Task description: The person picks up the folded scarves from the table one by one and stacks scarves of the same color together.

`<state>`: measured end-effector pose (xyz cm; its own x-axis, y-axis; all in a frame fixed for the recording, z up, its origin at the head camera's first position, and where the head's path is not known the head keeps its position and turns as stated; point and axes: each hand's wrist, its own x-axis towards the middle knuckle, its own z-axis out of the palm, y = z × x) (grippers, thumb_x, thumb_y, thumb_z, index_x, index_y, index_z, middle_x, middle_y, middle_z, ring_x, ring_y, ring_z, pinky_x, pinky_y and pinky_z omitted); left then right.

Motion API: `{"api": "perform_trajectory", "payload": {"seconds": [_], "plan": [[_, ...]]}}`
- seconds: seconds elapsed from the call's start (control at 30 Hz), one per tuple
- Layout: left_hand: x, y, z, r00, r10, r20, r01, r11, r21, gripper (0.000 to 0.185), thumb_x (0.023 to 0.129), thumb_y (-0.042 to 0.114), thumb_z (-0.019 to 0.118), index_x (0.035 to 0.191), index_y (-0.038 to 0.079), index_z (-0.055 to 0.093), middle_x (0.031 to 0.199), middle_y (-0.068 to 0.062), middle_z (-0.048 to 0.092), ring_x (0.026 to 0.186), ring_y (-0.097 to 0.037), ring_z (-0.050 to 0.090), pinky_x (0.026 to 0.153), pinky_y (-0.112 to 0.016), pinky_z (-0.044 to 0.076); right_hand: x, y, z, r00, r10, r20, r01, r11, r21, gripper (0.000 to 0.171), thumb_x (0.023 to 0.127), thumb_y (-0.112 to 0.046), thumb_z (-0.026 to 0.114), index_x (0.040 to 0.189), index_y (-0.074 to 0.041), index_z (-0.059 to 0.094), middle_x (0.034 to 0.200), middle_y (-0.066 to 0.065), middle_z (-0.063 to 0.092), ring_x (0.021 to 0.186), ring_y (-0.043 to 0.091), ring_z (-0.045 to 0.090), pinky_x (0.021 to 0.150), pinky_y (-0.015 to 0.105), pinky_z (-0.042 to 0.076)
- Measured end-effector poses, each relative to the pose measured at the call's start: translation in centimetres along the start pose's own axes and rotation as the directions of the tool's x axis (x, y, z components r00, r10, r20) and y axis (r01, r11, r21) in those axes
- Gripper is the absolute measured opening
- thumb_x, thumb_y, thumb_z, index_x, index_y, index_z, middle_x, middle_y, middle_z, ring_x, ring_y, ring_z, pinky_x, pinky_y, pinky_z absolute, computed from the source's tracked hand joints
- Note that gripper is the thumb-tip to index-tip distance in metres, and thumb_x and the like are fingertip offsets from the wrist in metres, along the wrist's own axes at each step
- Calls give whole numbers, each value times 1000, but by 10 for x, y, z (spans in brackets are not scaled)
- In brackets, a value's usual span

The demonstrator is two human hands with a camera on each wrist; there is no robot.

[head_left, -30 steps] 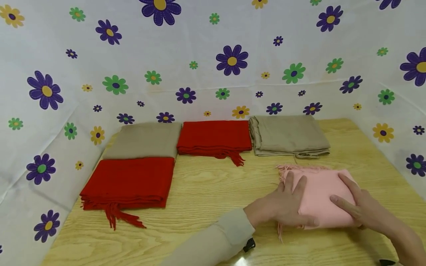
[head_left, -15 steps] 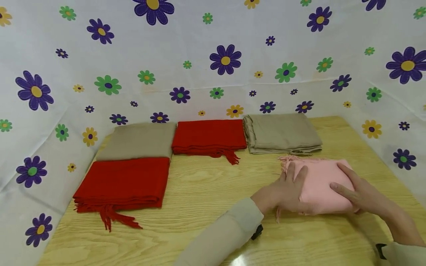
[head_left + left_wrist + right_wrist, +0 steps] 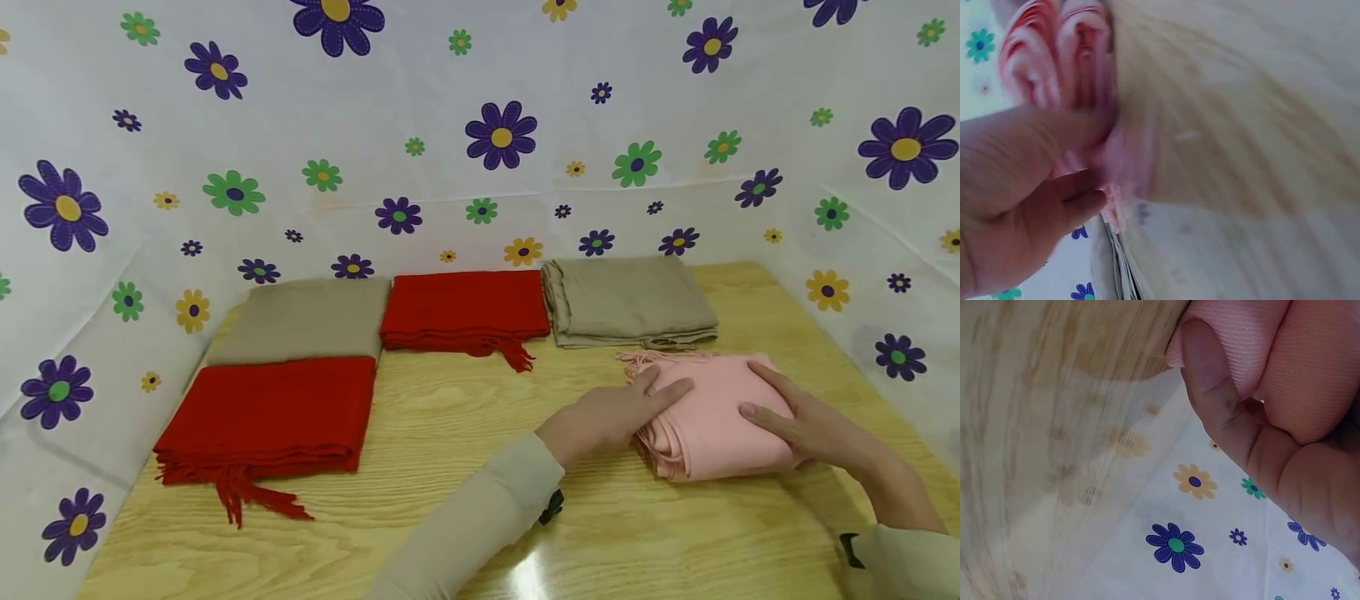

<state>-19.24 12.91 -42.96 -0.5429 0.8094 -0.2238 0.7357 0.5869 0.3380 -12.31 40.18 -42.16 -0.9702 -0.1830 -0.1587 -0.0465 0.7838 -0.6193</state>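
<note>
A folded pink scarf (image 3: 731, 421) with fringe at its far left corner lies on the right half of the table. My left hand (image 3: 611, 414) is at its left edge, where the layered folds show. In the left wrist view, the thumb and curled fingers of the left hand (image 3: 1016, 194) pinch the fringed edge, partly blurred. At the opposite end my right hand (image 3: 821, 429) grips the scarf, thumb on top and one finger along the far right corner. Its other fingertips are hidden. The right wrist view shows a finger (image 3: 1216, 387) against the rounded pink folds.
A folded red scarf (image 3: 465, 304) lies at the back between two folded beige cloths, one at left (image 3: 311, 321) and one at right (image 3: 630, 300). Another red scarf (image 3: 270, 412) with loose fringe lies at front left. A flowered white curtain (image 3: 420, 83) surrounds the wooden table (image 3: 450, 417).
The pink scarf has shifted away from me, nearer the beige cloth. My left hand has moved from its top to its left edge, uncovering the near left corner. The right hand keeps its grip.
</note>
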Motion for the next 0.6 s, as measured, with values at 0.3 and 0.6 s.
{"api": "perform_trajectory", "payload": {"seconds": [0.3,0.6], "plan": [[26,22,9,980,-39,-195,87,964,249,56,110,24,36,160,28,11,155,-21,31,67,-13,64,54,-26,51,-3,-3,-2,995,89,-38,-88,996,24,83,102,-38,52,159,-5,3,151,45,15,118,57,43,83,54,49],[33,30,10,976,-68,-205,136,932,338,65,107,15,44,160,31,11,154,-20,29,50,-8,52,44,-23,43,-2,3,-6,992,118,-45,-116,992,52,83,102,-40,52,160,-7,2,154,42,10,131,65,25,97,75,29]]}}
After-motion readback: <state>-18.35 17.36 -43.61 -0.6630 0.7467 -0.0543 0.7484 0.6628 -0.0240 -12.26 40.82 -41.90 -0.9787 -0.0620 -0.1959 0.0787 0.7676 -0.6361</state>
